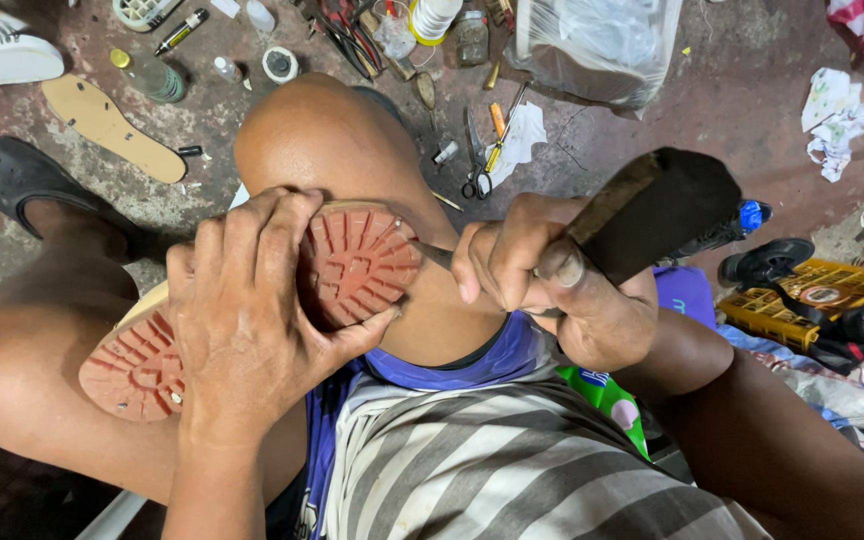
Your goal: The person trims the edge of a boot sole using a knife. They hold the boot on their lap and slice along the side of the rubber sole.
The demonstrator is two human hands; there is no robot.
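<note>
Reddish-brown lugged rubber shoe sole (352, 265), tread up, rests across the person's bare knee, heel end toward the right. Left hand (247, 320) lies flat over its middle, fingers (252, 225) together, clamping it down. Right hand (537, 275): fingers curled tight around a dark wooden-handled tool (642, 215); its thin metal tip (435, 255) touches the heel edge. Tan insole (112, 125) on floor, well apart.

Reddish-brown lugged shoe sole (357, 262), grey-and-white striped shirt (512, 465) (blue trim), tan insole (112, 125), yellow box (817, 300)
</note>
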